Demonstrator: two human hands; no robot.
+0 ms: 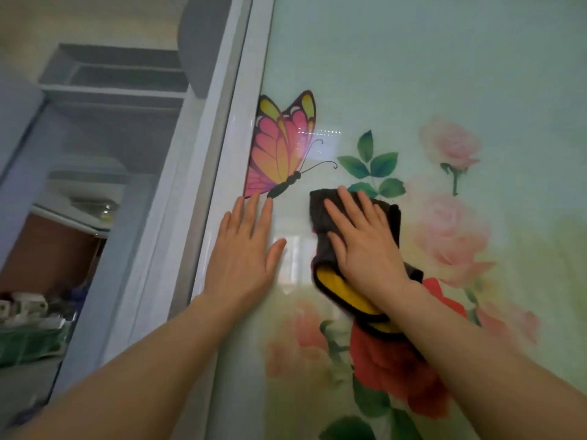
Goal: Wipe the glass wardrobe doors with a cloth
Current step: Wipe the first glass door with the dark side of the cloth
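The glass wardrobe door [444, 74] fills the right of the view, pale green with printed roses and a pink and orange butterfly [281, 147]. My right hand [362, 242] lies flat with straight fingers on a dark grey cloth with a yellow underside [320, 214], pressing it against the glass just right of the butterfly. My left hand [247, 249] rests flat on the glass beside the door's left edge, fingertips just below the butterfly's wing, holding nothing.
A white door frame [228, 154] runs diagonally along the glass's left edge. Left of it the wardrobe stands open, with shelves [104, 90] and folded items [28, 328] low down.
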